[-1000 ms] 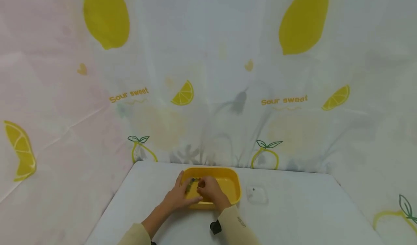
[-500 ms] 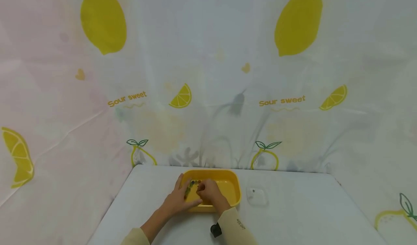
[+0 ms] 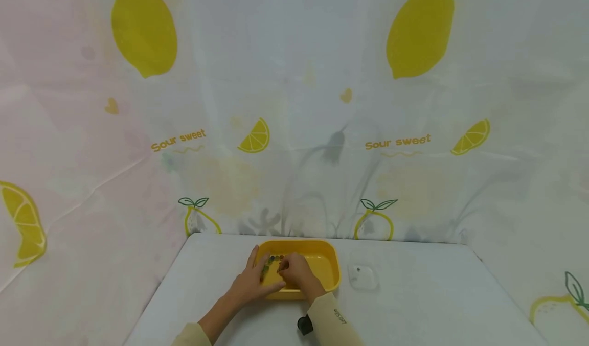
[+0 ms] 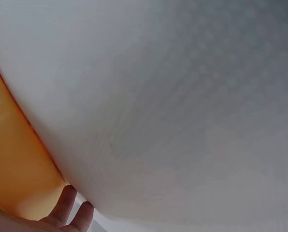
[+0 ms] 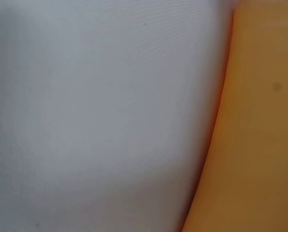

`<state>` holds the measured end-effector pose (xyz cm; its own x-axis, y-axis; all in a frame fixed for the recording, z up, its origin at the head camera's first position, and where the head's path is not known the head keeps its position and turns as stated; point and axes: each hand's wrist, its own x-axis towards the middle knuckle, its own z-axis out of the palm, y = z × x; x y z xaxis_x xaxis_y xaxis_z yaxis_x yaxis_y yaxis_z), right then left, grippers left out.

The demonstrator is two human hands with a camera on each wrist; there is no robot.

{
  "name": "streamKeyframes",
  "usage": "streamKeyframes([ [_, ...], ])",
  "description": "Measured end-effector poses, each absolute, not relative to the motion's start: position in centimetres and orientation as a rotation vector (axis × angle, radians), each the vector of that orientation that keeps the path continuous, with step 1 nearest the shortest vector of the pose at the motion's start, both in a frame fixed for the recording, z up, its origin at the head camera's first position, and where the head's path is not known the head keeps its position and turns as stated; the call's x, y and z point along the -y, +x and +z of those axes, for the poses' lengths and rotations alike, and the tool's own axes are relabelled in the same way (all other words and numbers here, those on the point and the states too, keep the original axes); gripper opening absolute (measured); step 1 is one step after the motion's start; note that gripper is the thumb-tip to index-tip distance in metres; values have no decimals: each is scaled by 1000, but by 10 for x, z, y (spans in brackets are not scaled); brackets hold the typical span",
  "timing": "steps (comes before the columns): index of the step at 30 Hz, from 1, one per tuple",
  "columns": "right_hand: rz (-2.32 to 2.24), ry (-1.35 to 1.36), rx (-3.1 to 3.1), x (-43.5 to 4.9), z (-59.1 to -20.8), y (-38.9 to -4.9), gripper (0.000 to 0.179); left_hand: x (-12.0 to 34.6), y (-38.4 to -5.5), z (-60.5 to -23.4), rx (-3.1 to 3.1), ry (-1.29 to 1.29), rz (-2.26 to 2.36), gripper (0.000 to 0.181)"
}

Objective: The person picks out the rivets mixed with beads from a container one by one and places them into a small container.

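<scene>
Several small round beads (image 3: 265,269), green, dark and reddish, lie in a curved row along the left and back of a yellow tray (image 3: 338,269). My left hand (image 3: 248,283) spreads over the tray's near-left corner, thumb along the near rim and fingers at the left side. In the left wrist view, two of its fingertips (image 4: 70,191) show beside the tray's outer wall. My right hand (image 3: 296,269) reaches over the near rim into the tray. Its fingers curl together beside the row and seem to pinch a small dark bead, mostly hidden by the fingers.
A small clear plastic box (image 3: 363,276) with a few tiny dark or pale bits stands right of the tray on the white table (image 3: 423,290). Behind rises a lemon-print cloth (image 3: 294,106). A black wrist device (image 3: 304,325) sits by the right sleeve.
The head view has tilted slightly up, so the scene sits lower. My right fingers have shifted a little at the bead row; my left hand stays on the tray's side.
</scene>
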<state>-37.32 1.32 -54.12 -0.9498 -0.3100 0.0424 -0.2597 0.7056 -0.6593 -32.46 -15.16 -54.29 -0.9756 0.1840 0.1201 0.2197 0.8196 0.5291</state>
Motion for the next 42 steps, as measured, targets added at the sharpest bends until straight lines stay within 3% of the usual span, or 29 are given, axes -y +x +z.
streamKeyframes([
  [22,-1115,-444,-2821,-18,-542,-372,7,150,-325,-543,2953,-349,-891,94],
  [42,-878,-653,-2872,-25,-499,-374,6,154,-324,-542,2941,-344,-895,94],
])
